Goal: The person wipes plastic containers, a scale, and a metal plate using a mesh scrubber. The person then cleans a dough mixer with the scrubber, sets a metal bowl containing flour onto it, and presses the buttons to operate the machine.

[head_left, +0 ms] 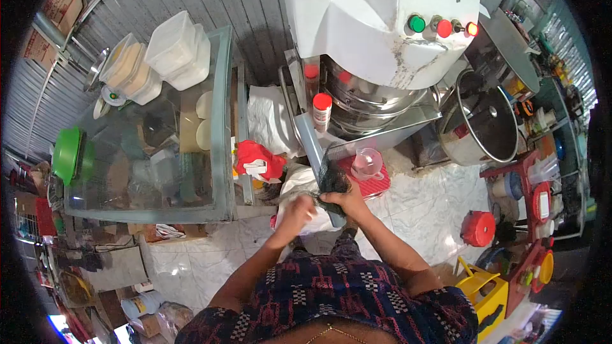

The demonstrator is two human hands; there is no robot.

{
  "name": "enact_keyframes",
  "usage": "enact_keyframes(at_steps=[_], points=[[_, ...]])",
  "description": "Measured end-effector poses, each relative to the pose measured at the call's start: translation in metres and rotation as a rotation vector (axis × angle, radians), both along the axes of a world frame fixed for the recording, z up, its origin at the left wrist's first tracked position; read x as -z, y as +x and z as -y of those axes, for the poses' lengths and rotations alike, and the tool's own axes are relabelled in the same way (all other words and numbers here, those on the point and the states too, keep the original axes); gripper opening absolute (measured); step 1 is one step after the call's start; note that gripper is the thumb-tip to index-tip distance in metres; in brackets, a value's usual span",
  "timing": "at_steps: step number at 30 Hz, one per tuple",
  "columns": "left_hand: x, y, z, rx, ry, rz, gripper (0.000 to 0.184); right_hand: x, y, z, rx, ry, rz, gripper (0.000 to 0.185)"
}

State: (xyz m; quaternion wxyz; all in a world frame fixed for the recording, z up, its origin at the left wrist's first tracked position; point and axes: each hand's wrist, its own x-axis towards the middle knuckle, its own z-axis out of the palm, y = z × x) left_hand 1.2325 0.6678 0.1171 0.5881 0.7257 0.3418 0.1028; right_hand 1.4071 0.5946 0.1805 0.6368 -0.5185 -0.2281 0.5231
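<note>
My right hand (347,202) is closed on a bunched piece of dark mesh (333,177), its thumb pointing left across the lower part. Just left of it, my left hand (298,215) is held with curled fingers, slightly blurred; I cannot make out anything in it. A narrow grey panel (310,143) runs down from the mixer behind the mesh and between the hands. Beneath my left hand stands a white sack (298,185). A canister with a red lid (322,113) rests at the panel's upper end.
A large white mixer (376,25) with a steel bowl (376,105) stands ahead. A clear jug (368,164) sits on a red crate (376,185). At left is a glass-topped case (223,121) bearing plastic tubs (175,48); at right, a big steel pot (503,146) and a red stool (478,228).
</note>
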Motion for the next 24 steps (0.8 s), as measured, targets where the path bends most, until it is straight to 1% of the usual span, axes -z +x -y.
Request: enact_keyframes(at_steps=[1,3,5,6,7,9,10,12,13,14,15,16,17,18,19,20,21,23,24], points=[[-0.019,0.003,-0.005,-0.289,-0.308,0.191,0.050,0.000,0.002,-0.001,-0.042,-0.017,0.028,0.039],[-0.029,0.015,-0.018,-0.506,-0.430,0.410,0.045,0.006,-0.001,-0.005,-0.076,-0.063,0.038,0.041],[-0.032,0.031,-0.026,-0.506,-0.453,0.422,0.042,0.007,-0.011,-0.010,-0.255,-0.058,0.109,0.041],[-0.033,0.037,-0.029,-0.497,-0.473,0.432,0.041,0.022,-0.020,-0.012,-0.270,-0.036,0.153,0.043],[-0.031,0.040,-0.034,-0.505,-0.473,0.439,0.041,0.020,-0.027,-0.013,-0.244,-0.057,0.142,0.042],[-0.021,0.047,-0.043,-0.684,-0.672,0.409,0.038,0.018,-0.032,-0.015,-0.199,-0.099,0.064,0.046],[-0.012,0.053,-0.046,-0.760,-0.618,0.529,0.035,0.019,-0.030,-0.012,-0.211,-0.102,0.069,0.046],[-0.003,0.053,-0.068,-0.777,-0.639,0.516,0.034,0.022,-0.023,-0.004,-0.297,-0.160,0.186,0.046],[0.000,0.053,-0.080,-0.782,-0.660,0.497,0.032,0.024,-0.019,0.000,-0.311,-0.163,0.191,0.046],[-0.001,0.055,-0.091,-0.794,-0.722,0.525,0.031,0.027,-0.015,0.002,-0.285,-0.188,0.120,0.045],[-0.003,0.057,-0.096,-0.806,-0.722,0.532,0.031,0.028,-0.013,0.002,-0.258,-0.212,0.050,0.044],[-0.014,0.060,-0.099,-0.707,-0.820,0.605,0.031,0.025,-0.011,-0.002,-0.209,-0.194,-0.029,0.040],[-0.020,0.064,-0.100,-0.603,-0.915,0.679,0.031,0.021,-0.008,-0.007,-0.223,-0.195,-0.023,0.040],[-0.006,0.070,-0.100,-0.555,-0.908,0.722,0.030,0.016,-0.006,-0.013,-0.159,-0.201,-0.137,0.038],[-0.009,0.076,-0.091,-0.561,-0.904,0.733,0.030,0.012,-0.005,-0.018,-0.092,-0.207,-0.252,0.036],[-0.015,0.082,-0.078,-0.543,-0.850,0.713,0.029,0.022,-0.006,-0.024,-0.056,-0.154,-0.225,0.027],[-0.018,0.087,-0.069,-0.524,-0.798,0.690,0.028,0.029,-0.003,-0.026,-0.061,-0.155,-0.222,0.027],[0.002,0.093,-0.073,-0.566,-0.804,0.700,0.029,0.039,0.002,-0.027,-0.208,-0.149,0.132,0.025],[0.014,0.093,-0.079,-0.564,-0.708,0.637,0.028,0.051,0.008,-0.023,-0.244,-0.217,0.202,0.031]])
